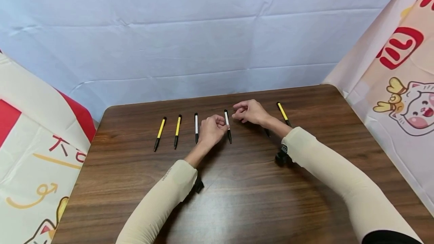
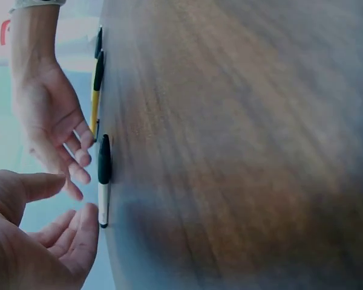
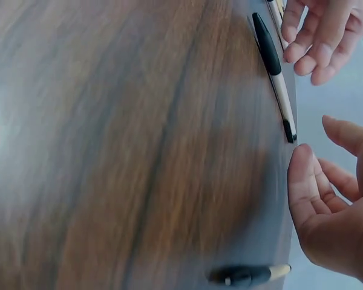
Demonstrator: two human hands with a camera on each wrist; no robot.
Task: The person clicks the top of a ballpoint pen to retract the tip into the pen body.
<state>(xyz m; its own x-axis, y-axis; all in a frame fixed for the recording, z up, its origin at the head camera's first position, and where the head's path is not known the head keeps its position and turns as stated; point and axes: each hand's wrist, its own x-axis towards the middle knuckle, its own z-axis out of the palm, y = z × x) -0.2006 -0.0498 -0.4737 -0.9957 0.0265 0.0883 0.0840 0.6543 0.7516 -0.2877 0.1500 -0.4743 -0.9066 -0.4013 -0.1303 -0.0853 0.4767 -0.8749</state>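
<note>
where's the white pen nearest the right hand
Head view: that white pen lies on the table just right of centre, between the left hand and the right hand.

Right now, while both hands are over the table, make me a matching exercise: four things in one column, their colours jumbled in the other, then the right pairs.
Things:
1. Leftmost pen
2. Pen between the left hand and the right hand
3. Left sleeve
4. Table

Colours:
A. Brown
B. White and black
C. Cream
D. Yellow and black

Right pairs: 1-D, 2-B, 3-C, 4-A.
</note>
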